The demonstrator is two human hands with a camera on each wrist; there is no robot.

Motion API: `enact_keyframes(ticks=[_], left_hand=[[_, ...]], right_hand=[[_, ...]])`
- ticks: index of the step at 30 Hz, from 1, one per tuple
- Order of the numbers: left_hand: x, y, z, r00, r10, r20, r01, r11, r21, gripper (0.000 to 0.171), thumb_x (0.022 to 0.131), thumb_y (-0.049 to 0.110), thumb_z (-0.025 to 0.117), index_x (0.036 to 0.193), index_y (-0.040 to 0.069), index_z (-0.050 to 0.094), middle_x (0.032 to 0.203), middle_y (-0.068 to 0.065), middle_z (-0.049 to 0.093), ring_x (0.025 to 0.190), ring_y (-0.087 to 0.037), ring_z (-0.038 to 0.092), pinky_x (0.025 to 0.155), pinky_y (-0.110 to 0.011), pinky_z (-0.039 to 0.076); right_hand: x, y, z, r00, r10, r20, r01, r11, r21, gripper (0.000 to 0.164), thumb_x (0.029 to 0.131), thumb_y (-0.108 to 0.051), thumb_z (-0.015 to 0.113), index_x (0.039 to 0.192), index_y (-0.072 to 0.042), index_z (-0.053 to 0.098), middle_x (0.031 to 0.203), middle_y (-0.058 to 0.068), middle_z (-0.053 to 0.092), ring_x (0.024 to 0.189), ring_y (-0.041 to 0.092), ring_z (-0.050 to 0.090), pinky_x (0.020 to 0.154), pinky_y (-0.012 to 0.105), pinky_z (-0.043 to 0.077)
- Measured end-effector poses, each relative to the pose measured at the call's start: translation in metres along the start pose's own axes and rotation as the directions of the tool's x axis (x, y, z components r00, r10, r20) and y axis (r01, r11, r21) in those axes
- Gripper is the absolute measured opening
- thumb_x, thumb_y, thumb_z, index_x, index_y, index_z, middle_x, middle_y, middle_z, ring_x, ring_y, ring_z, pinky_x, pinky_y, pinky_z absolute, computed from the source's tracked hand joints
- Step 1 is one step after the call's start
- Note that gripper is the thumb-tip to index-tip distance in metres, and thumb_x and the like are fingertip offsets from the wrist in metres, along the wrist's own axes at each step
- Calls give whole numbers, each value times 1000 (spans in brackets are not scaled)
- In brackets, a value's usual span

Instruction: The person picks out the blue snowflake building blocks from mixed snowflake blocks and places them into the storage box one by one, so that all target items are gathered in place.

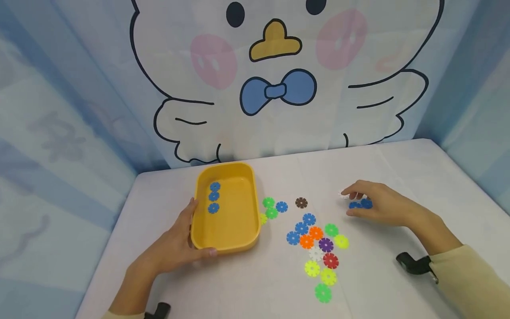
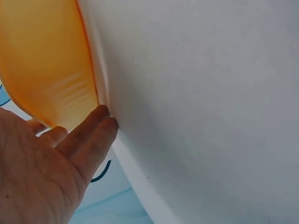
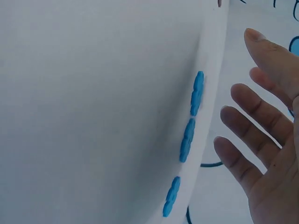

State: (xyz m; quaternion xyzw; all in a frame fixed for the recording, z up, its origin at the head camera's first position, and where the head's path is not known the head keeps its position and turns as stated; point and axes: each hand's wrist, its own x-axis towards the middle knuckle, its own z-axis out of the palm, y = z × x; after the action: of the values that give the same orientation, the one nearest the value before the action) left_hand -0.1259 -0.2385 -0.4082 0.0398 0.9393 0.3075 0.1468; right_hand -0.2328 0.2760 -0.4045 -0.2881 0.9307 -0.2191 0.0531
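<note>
Blue discs [image 1: 360, 204] lie on the table [image 1: 398, 168] under the right hand [image 1: 376, 204], whose fingers are spread, gripping nothing. The left hand [image 1: 179, 241] holds the yellow tray [image 1: 239, 230] near the left edge. Between them lies a mixed pile [image 1: 316, 248]; the table's right side is bare.

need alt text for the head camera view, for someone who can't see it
A person's left hand grips the near corner of a yellow tray holding three blue discs, while the right hand reaches over two blue discs on the white table. A cluster of coloured discs lies between.
</note>
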Motion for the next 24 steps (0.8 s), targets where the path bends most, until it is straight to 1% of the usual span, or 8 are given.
enact_keyframes(ticks=[3,6,9,12,14,19,22,24], left_hand=[[0,-1,1,1000,9,-6,-9,1000,-10,137,74,74,78,164,26,-13,174,-10,0,153,-35,30,119,-62,31],[0,-2,2,1000,16,-16,-16,1000,-4,138,73,74,78,165,25,-12,173,-10,-3,154,-36,25,119,-63,29],[1,-3,2,1000,22,-21,-22,1000,15,137,73,75,78,165,25,-10,173,-10,-8,156,-40,18,118,-65,28],[4,-1,3,999,30,-22,-29,999,27,136,72,76,78,165,26,-8,173,-10,-9,156,-42,17,117,-67,29],[5,-1,3,999,30,-22,-29,999,27,136,72,75,78,165,26,-7,173,-10,-9,155,-43,17,116,-68,29],[4,-2,3,999,33,-31,-32,999,38,136,72,75,78,165,24,-6,172,-10,-11,155,-44,17,115,-69,31],[4,-1,2,998,39,-40,-37,999,36,136,72,74,79,165,23,-5,172,-10,-12,155,-44,17,114,-69,32],[3,-1,2,999,34,-41,-33,999,37,136,71,74,79,165,23,-5,172,-10,-13,155,-45,17,114,-69,32]], right_hand=[[-4,9,-2,999,33,-10,-34,999,-2,49,88,-36,83,129,-14,68,115,2,68,108,25,63,96,56,54],[-7,17,-4,998,67,-7,-67,998,-8,49,88,-36,83,129,-13,68,123,7,67,117,32,60,101,62,49],[-13,26,-5,996,88,-7,-88,996,-13,52,87,-40,83,129,-12,67,127,10,66,121,36,58,101,65,48],[-22,35,-6,995,98,-24,-99,995,-21,55,85,-42,84,128,-12,67,127,12,66,120,38,59,99,66,48],[-28,40,-8,993,112,-28,-112,993,-20,57,84,-42,85,129,-12,66,126,12,66,119,38,59,98,66,49],[-36,52,-12,989,143,-26,-143,989,-35,63,83,-44,85,133,-12,65,127,12,68,116,33,61,95,59,53],[-39,58,-13,989,146,-25,-148,987,-59,64,83,-46,85,134,-12,65,128,11,68,116,32,62,94,56,54],[-41,63,-14,990,139,-31,-141,987,-74,63,83,-43,86,133,-12,65,128,11,69,115,31,63,93,54,56]])
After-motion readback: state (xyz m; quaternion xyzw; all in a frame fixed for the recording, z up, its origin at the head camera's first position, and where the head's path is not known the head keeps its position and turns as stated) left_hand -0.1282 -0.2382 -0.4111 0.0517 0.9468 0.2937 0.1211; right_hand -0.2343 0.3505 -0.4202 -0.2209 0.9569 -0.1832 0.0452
